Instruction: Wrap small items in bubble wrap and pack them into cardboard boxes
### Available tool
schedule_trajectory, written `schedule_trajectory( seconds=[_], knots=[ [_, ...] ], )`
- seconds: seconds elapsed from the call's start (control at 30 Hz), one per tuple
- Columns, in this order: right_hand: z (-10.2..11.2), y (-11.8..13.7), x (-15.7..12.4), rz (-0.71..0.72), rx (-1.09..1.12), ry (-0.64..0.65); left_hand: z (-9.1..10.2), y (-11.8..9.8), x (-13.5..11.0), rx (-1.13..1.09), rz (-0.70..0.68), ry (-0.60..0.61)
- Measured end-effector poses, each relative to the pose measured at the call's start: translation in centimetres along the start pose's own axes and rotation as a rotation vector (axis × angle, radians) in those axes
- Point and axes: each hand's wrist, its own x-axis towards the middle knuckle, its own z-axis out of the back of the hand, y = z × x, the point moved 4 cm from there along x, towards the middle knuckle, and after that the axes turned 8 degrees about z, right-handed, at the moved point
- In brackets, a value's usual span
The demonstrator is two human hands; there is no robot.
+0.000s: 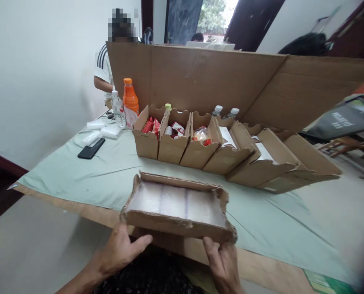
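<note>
A shallow cardboard tray [175,226] with a pale, shiny lining sits at the near edge of the table. My left hand [120,250] grips its near left corner, thumb stretched along the underside. My right hand [223,263] holds the near right corner, thumb up against the front wall. Both hands are closed on the tray. Behind it stands a row of several open cardboard boxes [197,149] holding red packets, small packages and white sheets.
A pale green cloth [77,171] covers the table. A black phone [91,148], plastic bags, an orange drink bottle [130,102] and a clear bottle stand at the far left. A tall cardboard wall [200,77] backs the boxes. Another person [103,69] stands behind it.
</note>
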Motion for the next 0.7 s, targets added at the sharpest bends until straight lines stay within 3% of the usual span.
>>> schedule_trajectory(
  seconds=[0.1,0.2,0.27,0.37,0.43,0.5,0.6,0.7],
  knots=[
    [-1.5,2.8,3.1,0.052,0.118,0.062,2.4,-0.4,1.6,-0.018,0.135,-0.068],
    [-1.9,3.9,9.1,0.121,0.227,-0.007,3.0,-4.8,6.9,-0.101,0.085,-0.124],
    [-0.4,2.9,10.9,0.100,0.249,-0.109,1.0,-8.3,9.3,-0.188,-0.045,-0.091],
    [3.3,0.9,8.2,-0.029,0.129,-0.252,-3.4,-11.0,8.3,-0.273,-0.203,0.067],
    [5.0,0.2,4.6,-0.110,0.043,-0.289,-5.2,-10.3,5.4,-0.241,-0.226,0.115],
    [4.6,0.5,2.3,-0.136,0.047,-0.232,-5.0,-7.9,2.5,-0.206,-0.143,0.094],
    [0.0,2.0,3.6,-0.071,0.200,-0.038,-1.1,-3.9,0.8,-0.158,0.029,-0.070],
    [-6.8,4.4,9.5,0.070,0.357,0.164,3.9,-1.9,2.3,-0.108,0.123,-0.307]
  ],
)
